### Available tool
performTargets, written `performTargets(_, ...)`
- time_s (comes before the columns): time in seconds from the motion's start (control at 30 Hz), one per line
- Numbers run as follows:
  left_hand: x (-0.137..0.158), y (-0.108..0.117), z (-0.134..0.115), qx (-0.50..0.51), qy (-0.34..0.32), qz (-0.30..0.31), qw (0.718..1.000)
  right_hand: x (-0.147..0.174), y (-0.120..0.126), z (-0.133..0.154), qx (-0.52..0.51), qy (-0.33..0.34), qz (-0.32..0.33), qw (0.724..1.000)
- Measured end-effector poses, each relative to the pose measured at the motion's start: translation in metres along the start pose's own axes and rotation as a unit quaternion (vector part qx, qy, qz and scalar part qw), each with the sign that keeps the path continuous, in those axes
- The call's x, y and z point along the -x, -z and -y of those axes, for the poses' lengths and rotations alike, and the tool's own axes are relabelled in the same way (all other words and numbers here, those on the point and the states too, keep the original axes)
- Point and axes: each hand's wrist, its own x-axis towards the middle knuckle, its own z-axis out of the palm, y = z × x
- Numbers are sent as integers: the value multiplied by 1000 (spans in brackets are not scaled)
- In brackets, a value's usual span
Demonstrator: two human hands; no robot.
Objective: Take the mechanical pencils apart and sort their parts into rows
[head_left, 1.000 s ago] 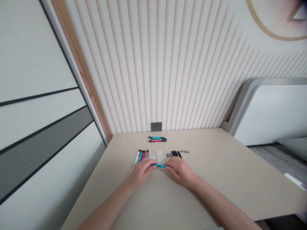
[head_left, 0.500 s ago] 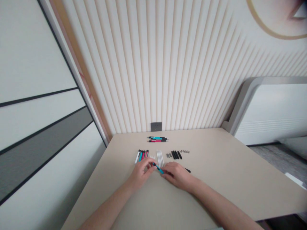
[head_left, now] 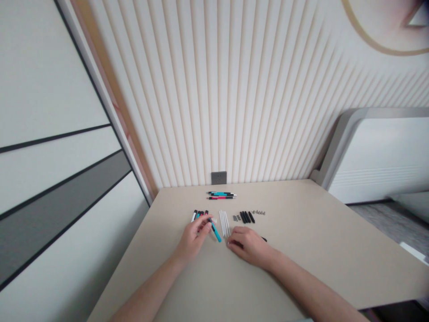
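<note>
My left hand (head_left: 192, 236) pinches a blue pen barrel (head_left: 216, 232) with a dark upper end between thumb and fingertips. The barrel slants down to the right, its lower end free. My right hand (head_left: 247, 243) rests on the table with its fingers curled; whether anything is inside them is hidden. Just beyond it lie several white refills (head_left: 224, 222) side by side. Behind my left hand, partly covered, is a row of coloured pen barrels (head_left: 194, 215). Small white pieces (head_left: 214, 220) sit next to the fingertips.
Assembled pens (head_left: 221, 197) lie crosswise at the back of the table (head_left: 187, 281). Right of the refills are small grey springs (head_left: 236, 218), black grips (head_left: 247, 217) and small metallic tips (head_left: 258, 213). A black piece (head_left: 264, 239) shows behind my right hand. A wall socket (head_left: 219, 178) is beyond.
My right hand has let go of the blue barrel's lower end. The left hand has drawn the barrel slightly left and turned it steeper.
</note>
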Motion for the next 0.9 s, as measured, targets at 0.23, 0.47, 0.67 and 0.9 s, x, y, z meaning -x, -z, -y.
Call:
performTargets(0.23,-16,39,10,-74,-4,-166,983,3,7,-1,-18,-12,-38,999)
performTargets(0.47,-30,70,40,-233,-2,-188,954,4,9,-5,-58,-64,-58,995)
performTargets(0.67,-39,66,60,-259,21,-135,956,2,5,-5,-113,-108,-80,984)
performTargets(0.9,-42,60,64,-323,12,-78,943,-10,6,-2,-72,-154,-80,982)
